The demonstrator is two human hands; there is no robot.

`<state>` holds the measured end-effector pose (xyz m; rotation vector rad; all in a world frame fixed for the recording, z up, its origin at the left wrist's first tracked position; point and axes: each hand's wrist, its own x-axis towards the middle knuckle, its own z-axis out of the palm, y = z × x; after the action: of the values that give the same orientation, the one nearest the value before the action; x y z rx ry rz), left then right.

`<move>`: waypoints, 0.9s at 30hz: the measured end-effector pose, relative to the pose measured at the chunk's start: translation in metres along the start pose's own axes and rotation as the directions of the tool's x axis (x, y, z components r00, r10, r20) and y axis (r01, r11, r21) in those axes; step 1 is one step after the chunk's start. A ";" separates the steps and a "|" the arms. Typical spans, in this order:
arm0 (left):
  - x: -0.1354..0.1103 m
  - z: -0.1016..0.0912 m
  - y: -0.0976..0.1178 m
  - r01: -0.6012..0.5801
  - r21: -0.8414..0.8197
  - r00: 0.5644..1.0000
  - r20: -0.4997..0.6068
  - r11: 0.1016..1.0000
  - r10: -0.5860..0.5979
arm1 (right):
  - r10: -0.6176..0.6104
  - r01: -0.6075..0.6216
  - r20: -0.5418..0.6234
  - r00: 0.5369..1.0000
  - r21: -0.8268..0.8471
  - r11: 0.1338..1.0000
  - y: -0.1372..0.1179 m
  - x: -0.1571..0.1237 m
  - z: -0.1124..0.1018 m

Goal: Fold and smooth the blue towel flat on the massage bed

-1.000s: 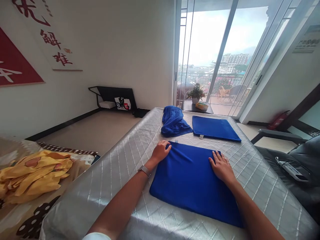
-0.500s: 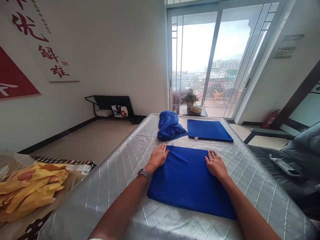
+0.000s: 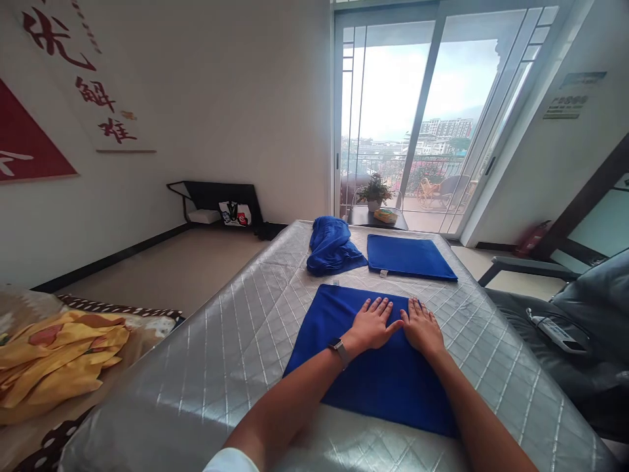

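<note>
A blue cloth [image 3: 388, 387] lies spread flat on the silver quilted cover [image 3: 221, 354] in front of me. My left hand [image 3: 373, 324], with a watch [image 3: 338, 349] on its wrist, rests palm down on the cloth's upper middle, fingers spread. Close beside it, my right hand [image 3: 423, 326] lies flat on the cloth's upper right part; its thumb is near my left thumb. Beyond them sit a crumpled blue cloth [image 3: 334, 246] on the left and a flat, squared blue cloth [image 3: 410, 255] with a small white tag on the right.
On the left, a yellow patterned cloth [image 3: 59, 360] lies heaped on bedding. A dark armchair [image 3: 584, 314] holding a white power strip [image 3: 555, 331] stands at the right. Behind the cover are a small table [image 3: 363, 216] with a potted plant [image 3: 374, 190] and a glass sliding door [image 3: 383, 105].
My left hand has moved right across the cloth, from its upper left corner to beside my right hand. My right hand has stayed nearly in place.
</note>
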<state>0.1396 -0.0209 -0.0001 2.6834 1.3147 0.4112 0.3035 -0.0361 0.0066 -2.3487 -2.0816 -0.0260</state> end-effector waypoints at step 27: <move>-0.187 -0.060 -0.061 0.112 0.086 0.992 0.043 0.990 -0.116 | 0.047 -0.046 -0.001 0.999 0.055 0.997 -0.004 -0.001 -0.002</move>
<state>-0.0336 -0.1316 0.0080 2.6488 1.4947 0.2829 0.2999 -0.0366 0.0090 -2.3635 -1.9992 0.0275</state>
